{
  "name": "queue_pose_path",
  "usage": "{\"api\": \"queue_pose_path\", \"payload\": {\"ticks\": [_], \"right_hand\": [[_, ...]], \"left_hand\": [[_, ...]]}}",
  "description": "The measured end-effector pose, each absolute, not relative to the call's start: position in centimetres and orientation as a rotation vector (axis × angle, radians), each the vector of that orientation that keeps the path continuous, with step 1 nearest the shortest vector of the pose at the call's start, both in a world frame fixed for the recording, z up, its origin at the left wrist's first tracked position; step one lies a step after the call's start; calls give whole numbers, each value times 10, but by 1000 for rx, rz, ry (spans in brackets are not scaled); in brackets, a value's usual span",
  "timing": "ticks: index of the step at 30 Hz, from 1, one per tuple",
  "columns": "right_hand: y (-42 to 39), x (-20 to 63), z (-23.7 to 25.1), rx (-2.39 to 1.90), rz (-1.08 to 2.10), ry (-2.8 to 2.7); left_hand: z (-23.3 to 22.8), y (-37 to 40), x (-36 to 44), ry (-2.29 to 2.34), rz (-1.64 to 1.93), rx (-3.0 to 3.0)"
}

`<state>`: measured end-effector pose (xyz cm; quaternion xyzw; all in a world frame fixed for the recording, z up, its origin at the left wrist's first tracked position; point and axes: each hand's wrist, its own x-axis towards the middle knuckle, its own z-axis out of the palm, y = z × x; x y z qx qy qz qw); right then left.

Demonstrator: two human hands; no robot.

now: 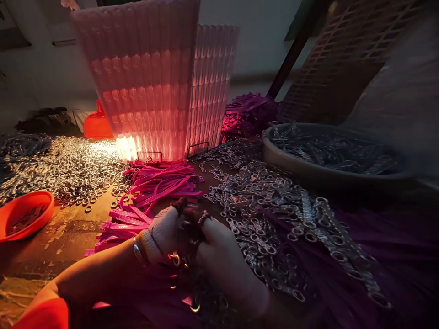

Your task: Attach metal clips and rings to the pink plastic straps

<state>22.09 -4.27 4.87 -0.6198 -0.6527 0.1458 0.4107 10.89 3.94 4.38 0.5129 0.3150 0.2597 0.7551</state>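
Worn brown tabletop (73, 230) shows at left, between the orange bowl (48, 205) and the magenta straps (161, 183); this is the widest visible strip of surface. On the far side, upright translucent ribbed panels (144, 91) bound the work area, and at far right the rim of a large basin (295, 160) does so. Heaped metal pieces crowd right up to the right hand's side.

The magenta straps are flat and narrow, lying in loose bundles just beyond and to the left of the hands. The ring-ended metal links (254, 210) are silvery, tangled in a spread to the right; more small metal rings (85, 160) glint under the lamp light at far left.

The left hand (166, 230), in a pale knit glove with darkened fingertips, and the right hand (217, 242) meet near the centre, fingers curled inward. Shadow hides their grip: I cannot tell how closed it is or what it holds. A few rings (176, 259) show just below.
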Motion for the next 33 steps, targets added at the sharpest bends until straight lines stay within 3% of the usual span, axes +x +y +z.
{"api": "queue_pose_path", "payload": {"ticks": [4, 11, 21, 29, 33], "right_hand": [[-46, 235, 57, -1487, 625, -1327], [-53, 237, 50, -1357, 902, -1262], [-53, 245, 55, -1502, 420, -1944], [-59, 237, 55, -1767, 352, -2030], [-65, 226, 43, -1800, 118, -1924]], "left_hand": [[52, 28, 94, 617, 589, 1127], [53, 22, 81, 732, 674, 1385], [64, 18, 79, 723, 255, 1058], [60, 19, 62, 750, 478, 1748], [49, 16, 65, 685, 478, 1349]]}}
